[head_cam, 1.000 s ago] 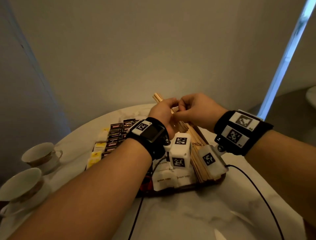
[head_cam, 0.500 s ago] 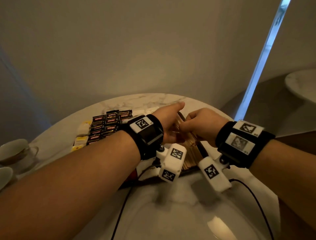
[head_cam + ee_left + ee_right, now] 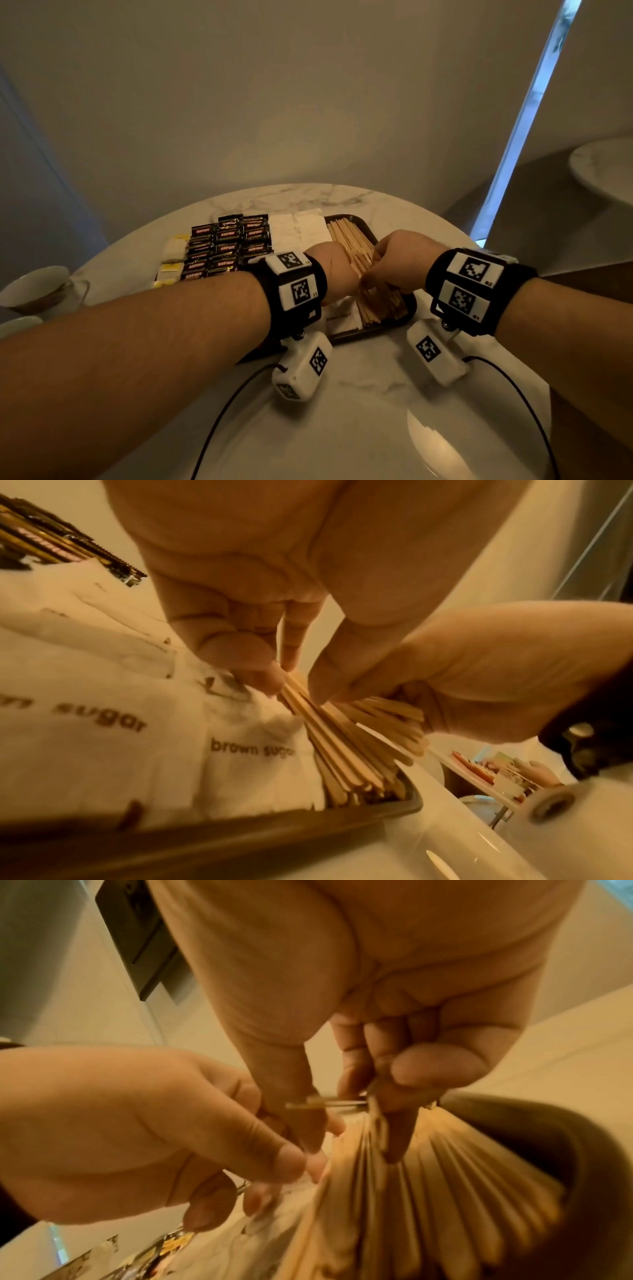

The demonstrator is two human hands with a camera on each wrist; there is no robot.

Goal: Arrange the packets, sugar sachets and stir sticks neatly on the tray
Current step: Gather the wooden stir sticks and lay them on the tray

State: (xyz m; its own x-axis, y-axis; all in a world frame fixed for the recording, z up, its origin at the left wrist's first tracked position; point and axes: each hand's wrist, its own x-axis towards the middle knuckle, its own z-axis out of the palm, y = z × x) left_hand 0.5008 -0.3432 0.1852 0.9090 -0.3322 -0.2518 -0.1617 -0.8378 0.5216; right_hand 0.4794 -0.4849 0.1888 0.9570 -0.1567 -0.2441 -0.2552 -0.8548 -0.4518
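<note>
Just flat wooden stir sticks (image 3: 352,245) — fanned.

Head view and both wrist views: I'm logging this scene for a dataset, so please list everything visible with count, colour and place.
tray: one, dark, on the table.
stir sticks: many, pale wood, tray's right side.
sugar sachets: several, white, printed "brown sugar", beside the sticks.
coffee packets: many, black and red, in rows left of the sachets.
small packets: a few, white and yellow, far left.
teacups: two, white, table's left edge.
table: one, white marble.
left hand: pinches sticks.
right hand: grips sticks.
</note>
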